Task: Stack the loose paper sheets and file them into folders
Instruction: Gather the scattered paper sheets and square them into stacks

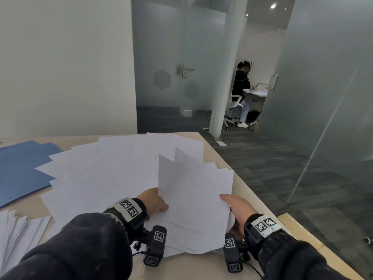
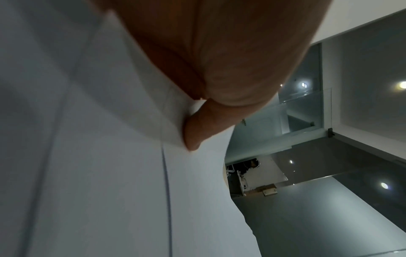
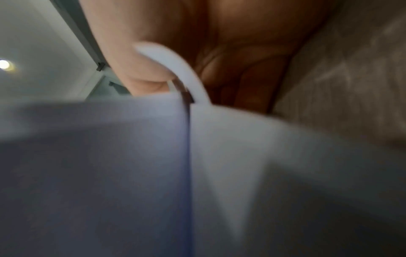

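Both of your hands are on the same bundle of white sheets (image 1: pixel 193 203), which you hold tilted up off the table (image 1: pixel 252 190) at its near right corner. Your left hand (image 1: pixel 154 201) is at the bundle's left edge, with the fingers hidden behind the paper; in the left wrist view a fingertip (image 2: pixel 193 133) presses against the paper's edge, so the hand pinches the sheets. Your right hand (image 1: pixel 238 209) grips the bundle's right edge near the bottom, thumb lying across the front face and fingers behind; in the right wrist view, blurred, a sheet edge curls between thumb and palm.

The held sheets are not squared: their top corners fan out at different angles, and the lower ends rest on or just above more paper near the table's front edge. Behind and left of your hands a wide spread of loose sheets (image 1: pixel 105 174) covers the middle of the table, overlapping at many angles. Blue folders (image 1: pixel 22 170) lie flat at the far left, partly under that spread. Another fanned pile of paper (image 1: pixel 16 235) sits at the near left, beside your left sleeve (image 1: pixel 84 245).
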`<state>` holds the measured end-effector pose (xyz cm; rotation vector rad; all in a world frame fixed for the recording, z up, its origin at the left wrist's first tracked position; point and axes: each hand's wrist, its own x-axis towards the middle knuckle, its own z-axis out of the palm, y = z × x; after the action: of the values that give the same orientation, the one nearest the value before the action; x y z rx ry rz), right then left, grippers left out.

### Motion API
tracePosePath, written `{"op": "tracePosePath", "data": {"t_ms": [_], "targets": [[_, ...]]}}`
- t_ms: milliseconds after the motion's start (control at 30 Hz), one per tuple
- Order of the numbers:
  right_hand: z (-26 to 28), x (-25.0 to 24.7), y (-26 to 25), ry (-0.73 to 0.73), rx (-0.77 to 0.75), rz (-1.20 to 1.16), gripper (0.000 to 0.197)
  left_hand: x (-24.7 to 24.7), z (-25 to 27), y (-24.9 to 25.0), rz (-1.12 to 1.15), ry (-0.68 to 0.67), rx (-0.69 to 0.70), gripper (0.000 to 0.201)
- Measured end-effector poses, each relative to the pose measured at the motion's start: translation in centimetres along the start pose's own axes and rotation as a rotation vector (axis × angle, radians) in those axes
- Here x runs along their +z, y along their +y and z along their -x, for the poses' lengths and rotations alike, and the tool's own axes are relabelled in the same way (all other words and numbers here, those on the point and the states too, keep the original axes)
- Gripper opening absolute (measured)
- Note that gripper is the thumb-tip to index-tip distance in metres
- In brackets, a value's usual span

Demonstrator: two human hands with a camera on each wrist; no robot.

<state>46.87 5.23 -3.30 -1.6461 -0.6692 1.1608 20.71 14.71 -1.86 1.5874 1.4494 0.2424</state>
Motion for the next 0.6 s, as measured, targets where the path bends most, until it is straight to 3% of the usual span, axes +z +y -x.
{"op": "tracePosePath", "data": {"t_ms": [133, 333, 500, 600], "targets": [[-0.1, -0.2, 0.3, -0.021, 0.003, 0.015, 0.047, 0.1, 1.4, -0.4, -0.028, -0.055, -0.013, 0.042], [1.0, -0.1, 0.7, -0.038, -0.005, 0.122, 0.022, 0.9, 3.2, -0.3, -0.126, -0.015, 0.092, 0.038], [1.2, -0.7, 1.0, -0.083, -0.026, 0.29, 0.054, 0.8, 4.9, -0.6, -0.101, 0.035, 0.151, 0.037], [2.5, -1.2, -0.3, -0.044, -0.045, 0.424, 0.041, 1.2, 5.6, -1.0, -0.047, 0.031, 0.167, 0.029]]}}
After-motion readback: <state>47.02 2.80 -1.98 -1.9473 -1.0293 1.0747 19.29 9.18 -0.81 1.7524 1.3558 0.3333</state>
